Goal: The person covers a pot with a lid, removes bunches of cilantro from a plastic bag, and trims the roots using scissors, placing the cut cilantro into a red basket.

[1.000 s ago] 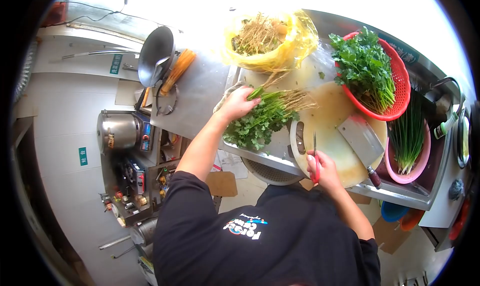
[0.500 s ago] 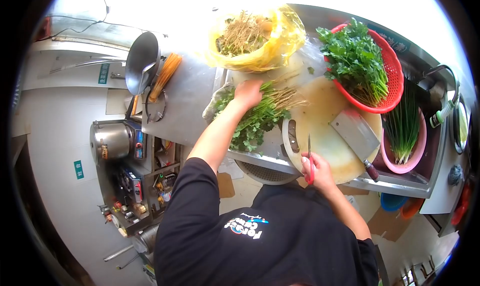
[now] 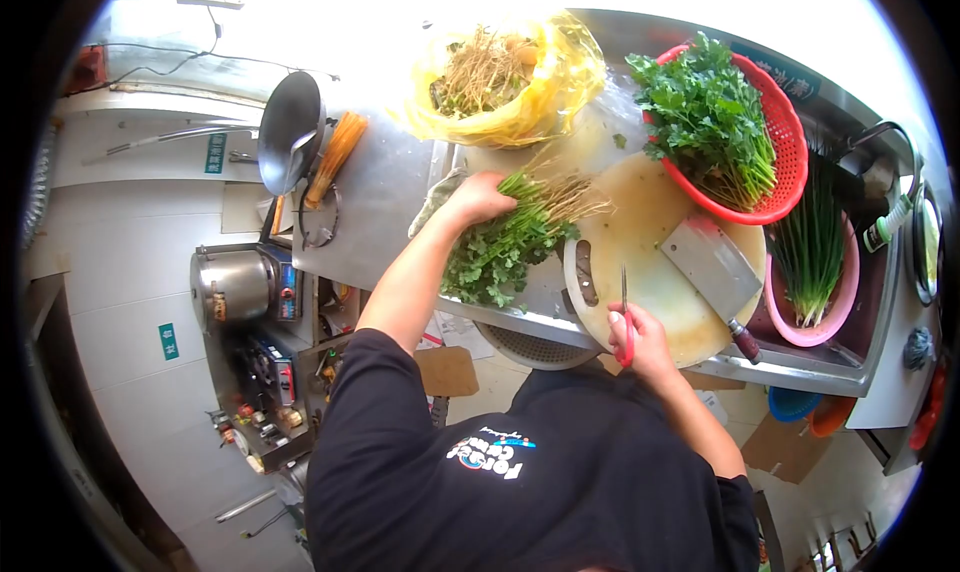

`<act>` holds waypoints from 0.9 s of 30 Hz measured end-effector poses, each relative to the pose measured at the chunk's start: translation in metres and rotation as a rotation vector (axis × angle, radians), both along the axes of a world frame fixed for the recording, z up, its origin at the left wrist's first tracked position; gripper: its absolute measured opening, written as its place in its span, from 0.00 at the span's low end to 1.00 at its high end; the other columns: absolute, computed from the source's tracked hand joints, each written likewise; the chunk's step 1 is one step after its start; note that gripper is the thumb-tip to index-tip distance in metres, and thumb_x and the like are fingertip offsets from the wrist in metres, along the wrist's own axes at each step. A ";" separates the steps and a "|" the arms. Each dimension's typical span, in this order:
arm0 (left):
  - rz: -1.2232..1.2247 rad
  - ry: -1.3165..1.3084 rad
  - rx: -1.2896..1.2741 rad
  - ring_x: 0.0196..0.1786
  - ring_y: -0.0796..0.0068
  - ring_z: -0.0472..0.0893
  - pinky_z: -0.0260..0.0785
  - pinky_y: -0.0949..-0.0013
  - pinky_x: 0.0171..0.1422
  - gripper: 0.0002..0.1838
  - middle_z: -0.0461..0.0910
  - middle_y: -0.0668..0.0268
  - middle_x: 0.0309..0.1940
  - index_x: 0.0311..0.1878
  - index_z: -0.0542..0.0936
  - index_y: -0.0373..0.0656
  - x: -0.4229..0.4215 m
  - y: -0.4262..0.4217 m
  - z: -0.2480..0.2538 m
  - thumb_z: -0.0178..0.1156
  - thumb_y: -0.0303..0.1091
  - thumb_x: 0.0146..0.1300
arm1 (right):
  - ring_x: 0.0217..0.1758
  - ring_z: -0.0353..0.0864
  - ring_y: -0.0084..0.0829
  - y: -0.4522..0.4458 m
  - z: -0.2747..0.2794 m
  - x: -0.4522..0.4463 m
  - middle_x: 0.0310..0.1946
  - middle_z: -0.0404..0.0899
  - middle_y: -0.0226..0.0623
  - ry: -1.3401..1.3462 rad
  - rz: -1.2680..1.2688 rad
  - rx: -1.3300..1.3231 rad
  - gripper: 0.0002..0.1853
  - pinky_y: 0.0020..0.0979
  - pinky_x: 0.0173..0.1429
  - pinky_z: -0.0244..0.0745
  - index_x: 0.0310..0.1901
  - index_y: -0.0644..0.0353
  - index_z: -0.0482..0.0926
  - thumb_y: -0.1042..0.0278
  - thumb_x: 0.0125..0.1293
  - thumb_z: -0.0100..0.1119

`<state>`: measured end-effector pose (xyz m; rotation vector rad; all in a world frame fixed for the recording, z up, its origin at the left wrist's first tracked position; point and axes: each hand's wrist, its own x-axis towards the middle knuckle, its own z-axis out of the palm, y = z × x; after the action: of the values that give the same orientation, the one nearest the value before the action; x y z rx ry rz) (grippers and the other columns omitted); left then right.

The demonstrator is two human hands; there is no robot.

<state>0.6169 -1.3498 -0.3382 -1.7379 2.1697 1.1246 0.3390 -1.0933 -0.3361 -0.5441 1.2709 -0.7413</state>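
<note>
My left hand [image 3: 483,198] is at the upper left of a leafy coriander bunch [image 3: 510,252], its fingers curled around the stems. The bunch lies on the metal counter left of the round cutting board [image 3: 640,212], its pale roots pointing right onto the board's edge. In my right hand [image 3: 645,337] is a pair of red-handled scissors [image 3: 625,344], held upright over the board's near edge with the blades pointing away from me. A cleaver [image 3: 712,272] rests on the board to the right of that hand.
A yellow plastic bag [image 3: 490,122] of root trimmings stands at the back. To the right are a red basket [image 3: 790,137] of leafy greens and a pink basin [image 3: 850,272] of scallions in the sink. A wok [image 3: 288,127] and a bundle of sticks [image 3: 336,157] lie left.
My left hand has shifted slightly left and toward me, with its fingers curled at the coriander stems. My right hand still holds the scissors in nearly the same place. The view has shifted slightly.
</note>
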 end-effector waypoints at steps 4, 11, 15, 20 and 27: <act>0.131 0.028 -0.067 0.47 0.52 0.83 0.72 0.59 0.55 0.23 0.84 0.49 0.42 0.52 0.81 0.40 0.009 0.004 -0.008 0.64 0.42 0.54 | 0.22 0.72 0.16 -0.001 -0.006 0.002 0.25 0.75 0.28 -0.023 0.003 -0.002 0.18 0.21 0.26 0.68 0.54 0.67 0.75 0.61 0.72 0.59; 0.018 -0.022 -0.144 0.51 0.50 0.81 0.71 0.56 0.58 0.21 0.82 0.46 0.46 0.52 0.81 0.43 -0.009 0.009 -0.011 0.64 0.43 0.56 | 0.22 0.71 0.16 -0.001 0.003 0.001 0.25 0.75 0.28 -0.027 0.027 0.004 0.18 0.21 0.26 0.67 0.54 0.67 0.74 0.61 0.72 0.59; -0.125 0.026 -0.204 0.54 0.45 0.78 0.69 0.52 0.61 0.22 0.81 0.47 0.49 0.53 0.81 0.47 0.007 0.014 0.000 0.67 0.42 0.55 | 0.22 0.71 0.16 0.003 0.002 -0.002 0.25 0.75 0.28 -0.026 0.024 -0.013 0.18 0.21 0.26 0.67 0.54 0.68 0.74 0.61 0.72 0.59; 0.086 0.372 -0.316 0.52 0.61 0.81 0.70 0.62 0.61 0.17 0.83 0.56 0.48 0.54 0.80 0.40 0.027 0.062 0.039 0.65 0.32 0.61 | 0.25 0.73 0.17 0.006 -0.005 0.000 0.26 0.76 0.29 -0.002 0.036 -0.023 0.19 0.22 0.29 0.69 0.54 0.69 0.75 0.61 0.71 0.59; 0.412 0.765 -0.170 0.50 0.79 0.80 0.70 0.72 0.59 0.11 0.84 0.65 0.47 0.54 0.78 0.37 0.053 0.095 0.065 0.58 0.25 0.70 | 0.36 0.82 0.33 -0.059 -0.006 0.063 0.33 0.83 0.43 0.197 0.338 -0.376 0.19 0.33 0.45 0.77 0.47 0.64 0.80 0.53 0.69 0.59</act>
<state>0.6698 -1.2549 -0.2735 -2.1468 2.3885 2.0371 0.4016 -1.1522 -0.3417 -1.1310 1.1816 -0.6532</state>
